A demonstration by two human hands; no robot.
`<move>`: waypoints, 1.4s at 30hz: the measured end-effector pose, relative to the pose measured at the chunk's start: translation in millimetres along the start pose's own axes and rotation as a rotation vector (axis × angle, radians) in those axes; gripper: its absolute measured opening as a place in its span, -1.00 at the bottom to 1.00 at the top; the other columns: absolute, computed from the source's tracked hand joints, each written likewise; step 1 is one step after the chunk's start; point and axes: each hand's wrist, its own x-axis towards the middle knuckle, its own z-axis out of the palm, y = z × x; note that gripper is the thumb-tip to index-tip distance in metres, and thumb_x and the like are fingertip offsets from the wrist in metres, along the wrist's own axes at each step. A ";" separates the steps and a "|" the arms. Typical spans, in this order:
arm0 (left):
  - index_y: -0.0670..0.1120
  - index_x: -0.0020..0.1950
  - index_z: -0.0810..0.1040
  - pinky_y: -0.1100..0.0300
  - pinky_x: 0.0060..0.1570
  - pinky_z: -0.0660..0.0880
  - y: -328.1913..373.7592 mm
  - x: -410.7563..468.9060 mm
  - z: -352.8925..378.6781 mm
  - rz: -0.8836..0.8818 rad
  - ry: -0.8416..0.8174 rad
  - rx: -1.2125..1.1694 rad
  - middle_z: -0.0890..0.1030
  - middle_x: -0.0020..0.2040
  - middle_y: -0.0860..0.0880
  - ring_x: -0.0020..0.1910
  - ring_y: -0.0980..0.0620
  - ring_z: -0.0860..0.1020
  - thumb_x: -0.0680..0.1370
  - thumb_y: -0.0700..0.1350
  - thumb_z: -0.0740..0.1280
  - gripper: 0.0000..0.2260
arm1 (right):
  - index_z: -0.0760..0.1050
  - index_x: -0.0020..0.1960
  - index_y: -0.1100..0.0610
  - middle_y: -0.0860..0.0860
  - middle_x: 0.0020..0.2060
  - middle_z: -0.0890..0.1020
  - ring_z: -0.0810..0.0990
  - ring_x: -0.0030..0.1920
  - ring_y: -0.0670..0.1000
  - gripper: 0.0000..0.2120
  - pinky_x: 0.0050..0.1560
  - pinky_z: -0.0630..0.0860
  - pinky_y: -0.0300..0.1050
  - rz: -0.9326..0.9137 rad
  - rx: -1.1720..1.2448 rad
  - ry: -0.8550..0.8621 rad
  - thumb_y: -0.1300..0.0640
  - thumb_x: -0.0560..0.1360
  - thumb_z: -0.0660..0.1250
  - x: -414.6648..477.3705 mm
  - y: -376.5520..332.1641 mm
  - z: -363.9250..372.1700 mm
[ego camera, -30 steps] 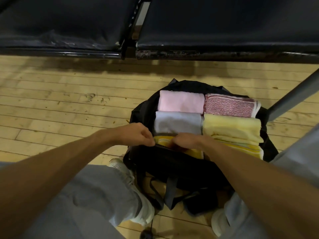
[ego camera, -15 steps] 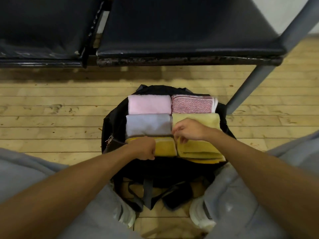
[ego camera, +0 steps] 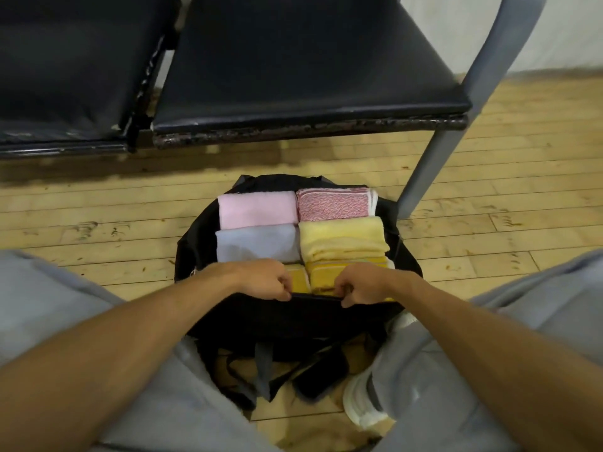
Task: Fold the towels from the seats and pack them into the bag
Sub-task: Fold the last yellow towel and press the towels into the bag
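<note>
Black bag sits on wood floor, mouth open, packed w/ folded towels in two columns.

Far row of bag: pink towel on left, red-patterned towel on right, edges touching.
Mid row: grey towel on left, pale yellow towel on right, its stacked folds showing.
Near row, just inside bag's near rim: left orange-yellow towel and right orange-yellow towel, both partly hidden behind the hands.

Left hand is at bag's near rim, left of centre. Fingers curled tight, thumb + forefinger pinching rim fabric.
Right hand is at same rim, right of centre. Fingers curled under, also pinching rim fabric.
Rim stretch between the two hands runs straight and taut.

The orange-yellow towels lie just past the fingertips, on inner side of the rim. Can't tell whether knuckles touch them. Other four towels are farther into bag, apart from both hands.

Beyond bag's far side: two black seats, side by side. Grey seat leg stands off bag's far-right corner.
Bag's near side: straps lie on floor between grey trouser legs; white shoe at near right
</note>
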 end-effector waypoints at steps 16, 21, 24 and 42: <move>-0.12 -0.15 0.66 0.49 -0.28 0.39 12.4 28.3 -3.8 0.218 0.224 -0.157 0.61 -0.24 0.08 -0.34 0.34 0.51 0.42 -0.22 0.52 -0.93 | 0.58 0.23 0.17 0.08 0.14 0.62 0.55 0.12 0.07 -0.74 -0.02 0.37 -0.24 0.075 -0.045 0.046 0.14 0.57 0.34 -34.6 43.9 -8.1; 0.10 -0.31 0.50 0.44 -0.33 0.35 6.9 26.5 -14.7 0.187 0.262 -0.087 0.52 -0.32 0.14 -0.35 0.25 0.48 0.45 -0.20 0.48 -0.73 | 0.63 0.02 0.19 0.01 -0.07 0.65 0.54 -0.03 0.03 -0.79 -0.02 0.45 -0.12 0.085 -0.157 0.085 0.07 0.55 0.34 -53.5 33.3 -42.3; 0.11 -0.31 0.52 0.42 -0.32 0.37 9.8 25.0 -15.5 0.206 0.218 -0.105 0.53 -0.33 0.13 -0.36 0.26 0.48 0.45 -0.20 0.49 -0.74 | 0.59 0.01 0.18 0.03 -0.15 0.59 0.52 -0.05 0.09 -0.70 -0.05 0.40 -0.10 0.146 -0.293 -0.028 -0.03 0.61 0.23 -61.5 29.9 -40.4; -0.18 0.19 0.58 0.21 0.02 0.43 32.9 85.6 9.3 -0.013 0.194 -0.107 0.60 0.13 -0.09 0.10 -0.06 0.55 0.62 -0.11 0.25 -0.77 | 0.58 0.18 0.05 -0.03 0.08 0.60 0.50 0.16 0.04 -0.76 0.24 0.26 0.02 0.295 -0.484 0.005 0.00 0.62 0.22 -66.8 71.1 -27.9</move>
